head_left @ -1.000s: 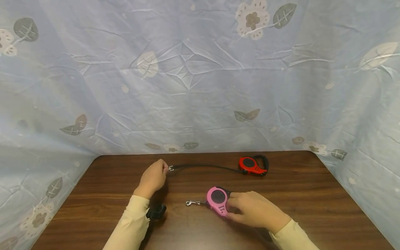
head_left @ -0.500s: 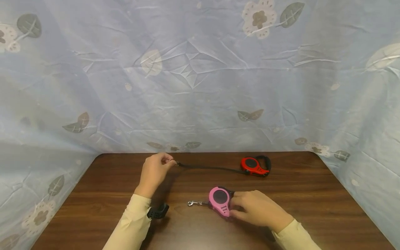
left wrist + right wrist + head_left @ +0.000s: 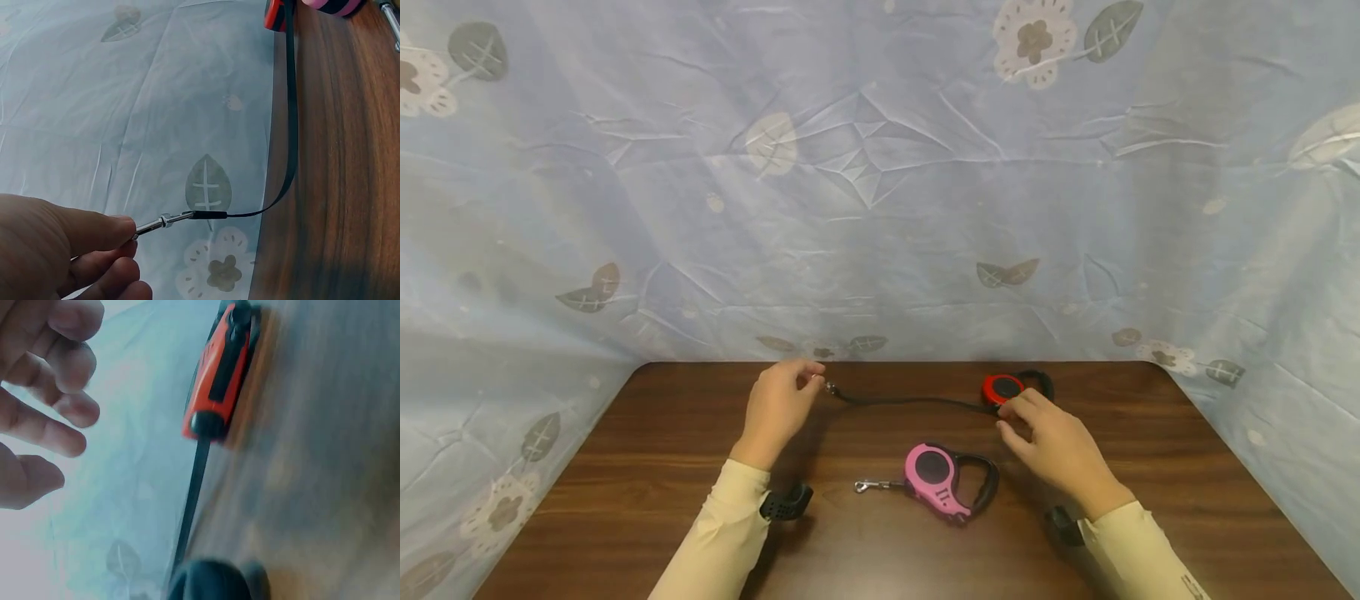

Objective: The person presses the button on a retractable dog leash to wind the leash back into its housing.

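Observation:
Between thumb and fingers, my left hand [image 3: 778, 408] pinches the metal snap clip [image 3: 164, 222] at the end of a black leash strap [image 3: 290, 119]. The strap sags from the clip and runs right to the red retractable leash [image 3: 215, 378] at the back of the table. My right hand [image 3: 1063, 437] is beside that red leash, overlapping its lower edge in the head view. Its fingers are loosely bent with nothing between them in the right wrist view. Nearer the front lies a pink retractable leash [image 3: 934, 483], its black loop handle to the right and its own snap clip [image 3: 872, 486] to the left.
All this is on a dark brown wooden table [image 3: 662, 450] with rounded far corners. A pale blue patterned cloth [image 3: 880, 250] hangs behind it and at both sides. Each wrist wears a black strap [image 3: 786, 504].
My right hand has left the pink leash's handle and moved up and back to the red leash. My left hand has lifted the clip slightly and shifted right.

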